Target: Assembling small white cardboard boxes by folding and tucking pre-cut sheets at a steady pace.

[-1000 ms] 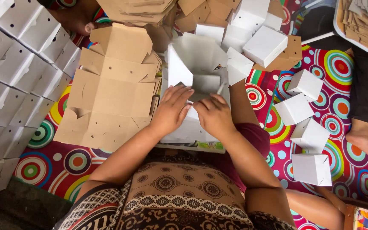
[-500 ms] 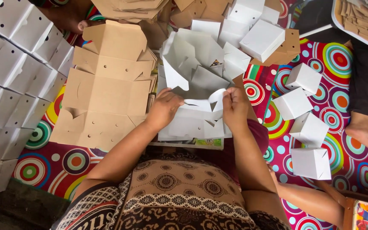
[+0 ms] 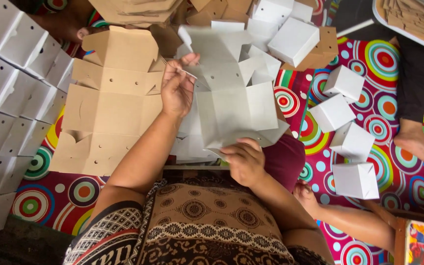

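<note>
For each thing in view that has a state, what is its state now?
White box blank: unfolded, flaps spread, held up.
Left hand: pinching the blank's upper flap.
Right hand: gripping the blank's lower edge.
Brown flat cardboard: lying unfolded.
Small white boxes: folded shut, on the mat.

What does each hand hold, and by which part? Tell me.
Both hold one white flat box blank: the left hand pinches its upper left flap, the right hand grips its bottom edge.
</note>
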